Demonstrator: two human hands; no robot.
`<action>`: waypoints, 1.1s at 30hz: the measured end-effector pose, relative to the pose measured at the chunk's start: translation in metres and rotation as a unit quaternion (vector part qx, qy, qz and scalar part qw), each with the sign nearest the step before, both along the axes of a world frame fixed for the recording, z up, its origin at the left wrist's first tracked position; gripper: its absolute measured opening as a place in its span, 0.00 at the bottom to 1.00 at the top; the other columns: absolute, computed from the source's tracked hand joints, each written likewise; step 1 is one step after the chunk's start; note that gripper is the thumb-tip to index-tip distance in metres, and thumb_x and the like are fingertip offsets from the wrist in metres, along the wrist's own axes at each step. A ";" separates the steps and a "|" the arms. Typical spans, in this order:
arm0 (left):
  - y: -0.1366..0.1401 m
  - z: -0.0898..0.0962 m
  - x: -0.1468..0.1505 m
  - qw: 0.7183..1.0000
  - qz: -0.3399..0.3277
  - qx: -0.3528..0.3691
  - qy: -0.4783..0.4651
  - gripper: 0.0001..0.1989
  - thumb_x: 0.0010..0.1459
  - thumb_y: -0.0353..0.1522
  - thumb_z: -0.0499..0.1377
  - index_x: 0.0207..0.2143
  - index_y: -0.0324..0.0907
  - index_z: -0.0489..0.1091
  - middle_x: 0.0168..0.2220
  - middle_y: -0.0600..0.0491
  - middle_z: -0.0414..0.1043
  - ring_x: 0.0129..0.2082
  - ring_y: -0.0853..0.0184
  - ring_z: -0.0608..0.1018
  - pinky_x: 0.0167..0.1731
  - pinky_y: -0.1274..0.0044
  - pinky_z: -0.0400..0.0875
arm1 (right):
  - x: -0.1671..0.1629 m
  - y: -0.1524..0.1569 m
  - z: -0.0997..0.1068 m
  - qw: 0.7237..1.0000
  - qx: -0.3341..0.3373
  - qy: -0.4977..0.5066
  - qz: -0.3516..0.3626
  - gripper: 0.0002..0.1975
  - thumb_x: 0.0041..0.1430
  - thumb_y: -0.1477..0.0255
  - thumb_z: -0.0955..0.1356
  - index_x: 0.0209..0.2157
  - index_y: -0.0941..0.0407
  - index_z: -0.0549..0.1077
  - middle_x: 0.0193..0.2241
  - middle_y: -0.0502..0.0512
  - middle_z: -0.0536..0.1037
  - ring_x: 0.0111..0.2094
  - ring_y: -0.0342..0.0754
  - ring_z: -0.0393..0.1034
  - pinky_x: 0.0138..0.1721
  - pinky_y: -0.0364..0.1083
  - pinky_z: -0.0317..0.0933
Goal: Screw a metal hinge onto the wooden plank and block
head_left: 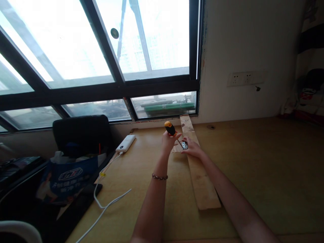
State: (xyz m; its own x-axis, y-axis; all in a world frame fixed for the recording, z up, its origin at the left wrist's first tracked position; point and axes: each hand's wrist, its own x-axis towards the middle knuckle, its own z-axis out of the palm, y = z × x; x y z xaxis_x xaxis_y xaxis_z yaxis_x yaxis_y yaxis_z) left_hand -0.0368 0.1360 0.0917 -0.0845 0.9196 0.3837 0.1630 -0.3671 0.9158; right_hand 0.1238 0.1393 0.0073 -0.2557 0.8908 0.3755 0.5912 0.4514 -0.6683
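My left hand [168,142], with a beaded bracelet on its wrist, is closed around a screwdriver [169,128]. The yellow and black handle sticks up above the fingers, and the shaft slants down to the right. Its tip meets a small silver metal fitting [184,145], perhaps a hinge; its exact kind is too small to tell. With fingers closed at its edge, my right hand [192,148] holds this fitting against a long wooden board [202,184]. A shorter piece of wood [177,147] shows partly beneath my left hand, at the board's left side.
The board lies on a wooden table [253,175]. To the left are a white power bank [126,143] and a white cable [111,203]. A black chair [81,135] with a blue bag [72,175] stands beside the table. Beyond are a window and wall sockets [244,78].
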 end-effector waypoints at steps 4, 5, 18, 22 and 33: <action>-0.002 0.001 0.001 0.998 -0.039 -0.006 -0.041 0.18 0.31 0.34 0.68 0.29 0.39 0.71 0.25 0.52 0.71 0.25 0.67 0.73 0.27 0.77 0.66 | 0.000 -0.001 0.002 1.000 -0.010 -0.004 -0.006 0.39 0.33 0.64 0.75 0.49 0.57 0.60 0.46 0.60 0.69 0.48 0.53 0.63 0.48 0.50 0.57; -0.002 0.001 0.002 0.997 -0.055 -0.007 -0.057 0.18 0.31 0.33 0.68 0.29 0.39 0.71 0.25 0.52 0.72 0.26 0.67 0.73 0.28 0.76 0.67 | 0.000 -0.001 0.002 1.000 -0.010 -0.006 -0.008 0.38 0.33 0.64 0.74 0.48 0.56 0.60 0.46 0.59 0.69 0.48 0.53 0.63 0.48 0.50 0.57; 0.001 -0.008 0.017 0.989 -0.094 0.014 -0.117 0.17 0.41 0.29 0.62 0.35 0.41 0.61 0.26 0.55 0.69 0.26 0.68 0.75 0.31 0.75 0.67 | 0.001 0.001 -0.002 1.000 -0.001 0.004 0.000 0.38 0.32 0.63 0.75 0.48 0.56 0.60 0.46 0.60 0.69 0.48 0.54 0.63 0.47 0.51 0.57; 0.002 -0.009 0.018 0.993 -0.042 -0.015 -0.106 0.26 0.33 0.32 0.68 0.35 0.41 0.60 0.20 0.60 0.64 0.21 0.71 0.71 0.26 0.77 0.65 | 0.002 0.003 -0.004 1.000 0.001 0.008 0.001 0.40 0.32 0.64 0.75 0.49 0.55 0.59 0.46 0.59 0.69 0.49 0.53 0.63 0.47 0.51 0.57; -0.007 0.005 0.010 0.991 -0.075 -0.042 -0.098 0.21 0.34 0.33 0.67 0.31 0.40 0.61 0.24 0.53 0.72 0.24 0.67 0.74 0.26 0.76 0.66 | 0.001 0.002 -0.002 1.000 0.009 -0.009 -0.005 0.40 0.32 0.64 0.75 0.49 0.56 0.59 0.46 0.60 0.69 0.48 0.54 0.63 0.47 0.51 0.58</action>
State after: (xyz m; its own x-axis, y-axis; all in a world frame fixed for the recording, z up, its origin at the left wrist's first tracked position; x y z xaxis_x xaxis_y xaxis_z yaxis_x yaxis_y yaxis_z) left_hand -0.0272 0.1291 0.0968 -0.0100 0.9556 0.2945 -0.0713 -0.2945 0.9530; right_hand 0.1244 0.1411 0.0052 -0.2534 0.8869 0.3862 0.6077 0.4566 -0.6498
